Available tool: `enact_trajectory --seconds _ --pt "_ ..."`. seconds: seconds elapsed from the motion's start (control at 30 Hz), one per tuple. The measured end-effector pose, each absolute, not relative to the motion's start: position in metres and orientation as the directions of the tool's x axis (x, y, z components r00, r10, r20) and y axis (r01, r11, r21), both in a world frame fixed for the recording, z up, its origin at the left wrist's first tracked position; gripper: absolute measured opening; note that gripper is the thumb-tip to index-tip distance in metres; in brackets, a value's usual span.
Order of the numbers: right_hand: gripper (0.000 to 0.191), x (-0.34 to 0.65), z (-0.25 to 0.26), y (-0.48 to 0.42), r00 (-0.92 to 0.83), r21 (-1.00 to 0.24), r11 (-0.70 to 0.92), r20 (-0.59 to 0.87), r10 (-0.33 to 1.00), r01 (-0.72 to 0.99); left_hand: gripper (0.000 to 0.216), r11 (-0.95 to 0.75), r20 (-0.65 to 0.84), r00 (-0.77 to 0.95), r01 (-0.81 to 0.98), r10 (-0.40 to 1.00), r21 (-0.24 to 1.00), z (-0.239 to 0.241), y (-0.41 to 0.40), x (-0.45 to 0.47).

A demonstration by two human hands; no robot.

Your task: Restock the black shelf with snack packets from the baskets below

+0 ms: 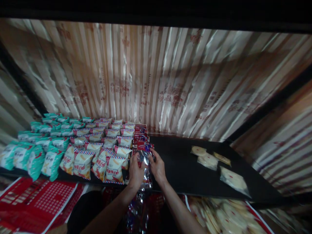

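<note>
My left hand and my right hand are close together over the front of a black shelf. Both grip a small red and blue snack packet from its two sides, fingers closed on it. The packet lies at the near end of a short row of like red packets that runs back toward the wall. A shiny strip of joined packets hangs down below my hands.
Rows of white and red striped snack bags and teal bags fill the shelf's left part. Several clear-wrapped round crackers lie on its right part. A striped shiny sheet backs the shelf. Red cartons sit below.
</note>
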State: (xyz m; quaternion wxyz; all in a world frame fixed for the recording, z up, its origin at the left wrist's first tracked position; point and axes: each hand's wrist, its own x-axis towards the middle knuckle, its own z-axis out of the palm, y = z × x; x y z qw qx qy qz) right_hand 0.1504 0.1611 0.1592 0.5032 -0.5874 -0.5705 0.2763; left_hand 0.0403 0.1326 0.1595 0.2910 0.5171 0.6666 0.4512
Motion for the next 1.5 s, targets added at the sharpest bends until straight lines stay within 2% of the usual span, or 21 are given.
enact_trajectory --seconds 0.07,0.13,0.27,0.37,0.47,0.57,0.73,0.93,1.13,1.3,1.5 --pt "0.037 0.15 0.163 0.174 0.182 -0.894 0.229 0.317 0.931 0.385 0.047 0.028 0.112 -0.275 0.457 0.955 0.889 0.166 0.139 0.044" --pt "0.036 0.15 0.169 0.187 0.166 -0.907 0.254 0.322 0.932 0.336 0.044 0.008 0.134 -0.266 0.474 0.955 0.88 0.172 0.146 0.045" --pt "0.044 0.156 0.175 0.209 0.089 -0.994 0.103 0.105 0.991 0.025 0.039 0.007 0.158 -0.299 0.483 0.941 0.875 0.177 0.158 0.046" --pt "0.053 0.163 0.176 0.222 0.024 -0.974 -0.036 -0.042 0.999 -0.223 0.035 -0.034 0.186 -0.279 0.471 0.942 0.882 0.171 0.162 0.047" --pt "0.063 0.17 0.175 0.233 -0.031 -0.939 -0.131 -0.128 0.991 -0.319 0.035 -0.057 0.194 -0.263 0.452 0.945 0.89 0.161 0.162 0.048" --pt "0.067 0.172 0.172 0.243 -0.035 -0.94 -0.133 -0.129 0.991 -0.313 0.035 -0.041 0.18 -0.269 0.453 0.946 0.89 0.156 0.163 0.05" --pt "0.062 0.168 0.163 0.264 -0.059 -0.978 -0.066 -0.055 0.997 -0.198 0.038 0.027 0.133 -0.269 0.517 0.954 0.856 0.163 0.172 0.056" --pt "0.052 0.161 0.159 0.305 -0.014 -0.99 0.074 0.073 0.997 0.124 0.042 0.12 0.127 -0.304 0.675 0.944 0.728 0.186 0.194 0.066" --pt "0.053 0.155 0.159 0.352 -0.025 -0.857 0.186 0.198 0.98 0.481 0.046 0.127 0.15 -0.279 0.768 0.949 0.627 0.193 0.225 0.07" --pt "0.052 0.15 0.155 0.38 -0.014 -0.767 0.211 0.255 0.967 0.606 0.049 0.137 0.184 -0.297 0.796 0.937 0.589 0.185 0.249 0.076" --pt "0.051 0.147 0.158 0.395 0.019 -0.686 0.132 0.207 0.978 0.715 0.048 0.127 0.236 -0.31 0.811 0.921 0.571 0.174 0.261 0.08"
